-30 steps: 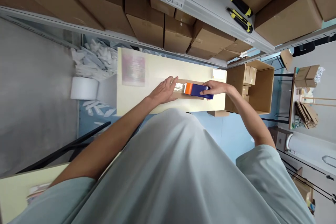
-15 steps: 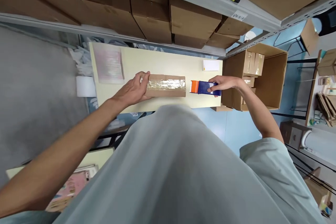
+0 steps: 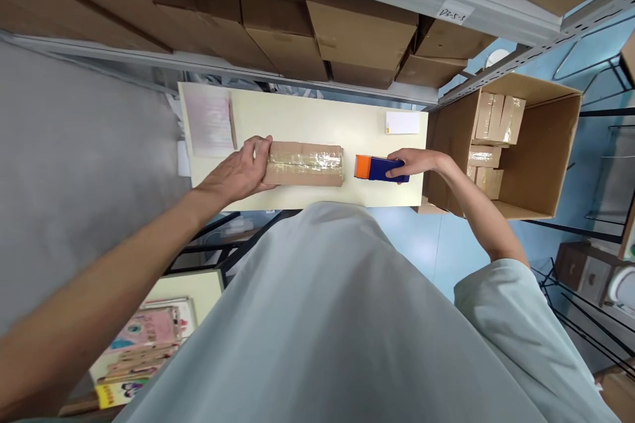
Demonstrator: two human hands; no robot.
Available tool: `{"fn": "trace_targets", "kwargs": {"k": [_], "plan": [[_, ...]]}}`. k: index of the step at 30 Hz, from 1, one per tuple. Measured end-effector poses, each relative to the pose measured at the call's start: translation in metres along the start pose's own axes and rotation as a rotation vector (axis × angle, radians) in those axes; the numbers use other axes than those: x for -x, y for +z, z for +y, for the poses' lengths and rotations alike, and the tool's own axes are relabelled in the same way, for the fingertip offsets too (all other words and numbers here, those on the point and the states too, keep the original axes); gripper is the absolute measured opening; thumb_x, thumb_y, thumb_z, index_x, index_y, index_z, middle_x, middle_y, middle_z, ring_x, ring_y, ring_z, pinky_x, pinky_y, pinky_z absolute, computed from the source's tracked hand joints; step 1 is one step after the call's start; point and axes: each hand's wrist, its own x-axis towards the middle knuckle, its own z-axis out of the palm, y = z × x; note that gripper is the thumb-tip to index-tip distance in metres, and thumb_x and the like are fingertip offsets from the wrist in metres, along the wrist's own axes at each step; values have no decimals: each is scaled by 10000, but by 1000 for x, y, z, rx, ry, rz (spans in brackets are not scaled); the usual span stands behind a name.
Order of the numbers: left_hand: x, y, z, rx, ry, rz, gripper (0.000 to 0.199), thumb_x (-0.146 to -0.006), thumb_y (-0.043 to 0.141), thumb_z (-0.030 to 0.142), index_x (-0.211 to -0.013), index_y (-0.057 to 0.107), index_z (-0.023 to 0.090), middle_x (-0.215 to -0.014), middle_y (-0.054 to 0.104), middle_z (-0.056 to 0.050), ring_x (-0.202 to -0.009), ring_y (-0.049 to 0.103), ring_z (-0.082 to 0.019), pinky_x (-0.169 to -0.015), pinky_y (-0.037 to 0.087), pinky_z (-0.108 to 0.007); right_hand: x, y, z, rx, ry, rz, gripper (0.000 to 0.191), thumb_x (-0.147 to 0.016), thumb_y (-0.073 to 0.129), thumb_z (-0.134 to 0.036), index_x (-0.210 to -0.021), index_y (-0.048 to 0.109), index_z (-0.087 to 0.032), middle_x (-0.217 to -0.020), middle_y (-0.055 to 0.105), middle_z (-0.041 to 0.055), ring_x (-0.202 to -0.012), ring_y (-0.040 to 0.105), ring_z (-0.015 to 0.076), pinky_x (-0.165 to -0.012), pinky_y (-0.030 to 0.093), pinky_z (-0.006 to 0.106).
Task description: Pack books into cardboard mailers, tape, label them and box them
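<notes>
A long brown cardboard box (image 3: 305, 164) with clear tape along its top lies on the cream table (image 3: 307, 117). Around its left end my left hand (image 3: 245, 168) is closed, thumb on top. To the right of the box, a small gap away, is a dark blue and orange object (image 3: 380, 168), perhaps a tape dispenser. My right hand (image 3: 409, 164) grips its blue end, and its orange end faces the box.
Pinkish plastic-covered sheets (image 3: 209, 122) lie at the table's left end, a white label stack (image 3: 402, 123) at the back right. A large open carton (image 3: 536, 172) with taped boxes stands right. Behind, a shelf (image 3: 317, 84) holds brown cartons.
The view has shifted a little, bringing more of the open carton into sight. The box and my left hand appear slightly further left; my right hand still holds the blue and orange object.
</notes>
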Motion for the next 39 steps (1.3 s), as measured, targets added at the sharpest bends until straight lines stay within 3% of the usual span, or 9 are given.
{"fn": "trace_targets", "kwargs": {"k": [5, 10, 16, 21, 25, 28, 32, 36, 39], "plan": [[0, 0, -7, -78, 73, -39, 1201, -700, 817, 800, -1579, 397, 97, -1523, 461, -298, -1314, 596, -513, -1074, 544, -610, 12, 0, -8, 44, -22, 13, 387, -804, 864, -562, -927, 757, -211, -838, 814, 42, -700, 696, 201, -645, 482, 300], [-1, 7, -20, -133, 155, -69, 1342, -743, 748, 836, -1676, 201, 42, -1598, 355, -369, -1383, 523, -593, -1078, 522, -683, 6, 3, -30, 56, 150, -1, 413, -728, 916, -598, -788, 758, -221, -712, 784, 36, -647, 697, 219, -654, 494, 327], [2, 14, -23, -96, 199, -51, 1380, -731, 797, 816, -1691, 156, 58, -1612, 325, -393, -1359, 542, -598, -1074, 515, -687, -15, 42, -77, 359, 350, 157, 403, -775, 906, -546, -682, 723, -199, -578, 699, 89, -654, 698, 291, -671, 506, 397], [4, 15, -26, -107, 267, -18, 1313, -792, 842, 659, -1698, 130, 31, -1588, 335, -431, -1362, 555, -579, -1059, 530, -660, -46, 86, -110, 648, 618, 293, 172, -914, 770, -293, -1003, 758, -147, -876, 799, 170, -900, 775, 350, -806, 547, 430], [5, 21, -35, -82, 311, 21, 1246, -842, 823, 576, -1710, 114, 31, -1609, 351, -426, -1460, 484, -566, -1108, 503, -655, -45, 99, -118, 681, 803, 382, 185, -985, 627, -159, -1149, 710, -137, -1149, 792, 212, -1079, 762, 358, -904, 532, 455], [9, 22, -28, -37, 312, 107, 1375, -742, 875, 682, -1708, 158, 17, -1693, 230, -445, -1598, 247, -602, -1237, 334, -710, -25, 99, -129, 685, 708, 546, 243, -1065, 546, -260, -1223, 672, -127, -1250, 757, 241, -1155, 736, 351, -961, 529, 429], [7, 2, 14, -26, 401, 244, 1362, -740, 802, 810, -1734, 208, 93, -1774, 146, -352, -1656, 67, -552, -1307, 124, -718, -3, 88, -158, 663, 554, 723, 338, -1099, 480, -336, -1276, 595, -72, -1199, 743, 265, -1074, 736, 351, -936, 540, 410], [-15, -51, 67, -28, 587, 417, 1209, -881, 698, 762, -1762, 123, 167, -1807, 154, -252, -1693, 40, -438, -1341, 111, -643, -12, 51, -199, 676, 215, 793, 273, -1088, 423, -246, -1290, 515, -88, -1086, 747, 217, -1034, 710, 345, -935, 546, 453], [-42, -100, 90, -8, 581, 511, 1049, -997, 627, 591, -1764, 54, 160, -1822, 77, -232, -1702, 37, -395, -1339, 147, -626, -32, 8, -244, 749, -42, 943, 263, -1080, 407, -235, -1294, 507, -120, -1133, 738, 218, -1081, 687, 345, -1004, 526, 492]]}}
